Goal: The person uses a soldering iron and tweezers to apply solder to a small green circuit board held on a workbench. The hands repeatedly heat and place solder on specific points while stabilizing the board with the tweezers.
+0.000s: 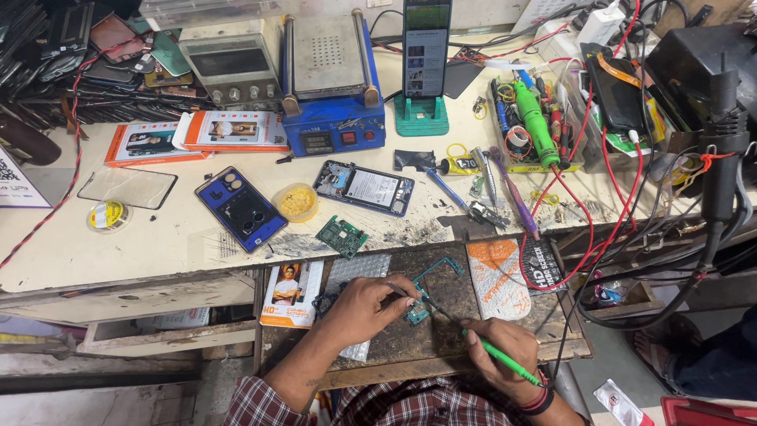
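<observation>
Left hand [364,309]: fingers pinched on tweezers [406,291] over small circuit board [417,312].
Right hand [505,348]: clamped around green tool [505,361].
Yellow tub [298,202]: beyond board, yellowish paste inside.

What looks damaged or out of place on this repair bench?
An opened phone lies back-off with its insides exposed, its blue back cover set apart. A loose green circuit board sits near the scorched bench edge.

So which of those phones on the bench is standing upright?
The phone with the lit screen, propped in the green stand at the back. The opened phone and the blue phone back both lie flat on the bench top.
</observation>
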A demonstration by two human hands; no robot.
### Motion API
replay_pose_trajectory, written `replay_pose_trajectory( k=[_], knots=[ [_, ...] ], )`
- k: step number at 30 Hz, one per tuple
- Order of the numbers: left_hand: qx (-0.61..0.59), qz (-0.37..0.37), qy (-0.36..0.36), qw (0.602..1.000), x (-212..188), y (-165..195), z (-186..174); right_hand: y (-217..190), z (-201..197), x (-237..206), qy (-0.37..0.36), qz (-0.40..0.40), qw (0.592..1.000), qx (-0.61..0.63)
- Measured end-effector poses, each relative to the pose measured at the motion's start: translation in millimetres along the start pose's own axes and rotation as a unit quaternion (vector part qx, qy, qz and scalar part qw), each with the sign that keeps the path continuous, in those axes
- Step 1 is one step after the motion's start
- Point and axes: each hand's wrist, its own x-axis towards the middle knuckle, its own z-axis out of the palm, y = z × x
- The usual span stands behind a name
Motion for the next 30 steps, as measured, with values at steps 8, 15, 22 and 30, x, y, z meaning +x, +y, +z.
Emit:
replay_pose_trajectory(
  k=[8,15,22,30],
  knots=[
    [0.018,-0.033,-0.013,0.999,1.5,-1.1,0.9,2.2,-0.2,1.1,0.005,-0.029,1.0,0.002],
    [0.003,-0.003,0.0,1.0,2.9,0.3,2.2,3.7,-1.1,1.4,0.008,-0.029,1.0,0.007],
    [0.001,-0.01,-0.004,1.0,3.6,0.6,0.5,4.0,-0.2,2.8,0.007,-0.027,1.0,0.013],
    [-0.005,-0.006,-0.005,1.0,6.4,-2.3,0.8,5.6,0.1,4.7,0.007,-0.022,1.0,0.007]
  ],
)
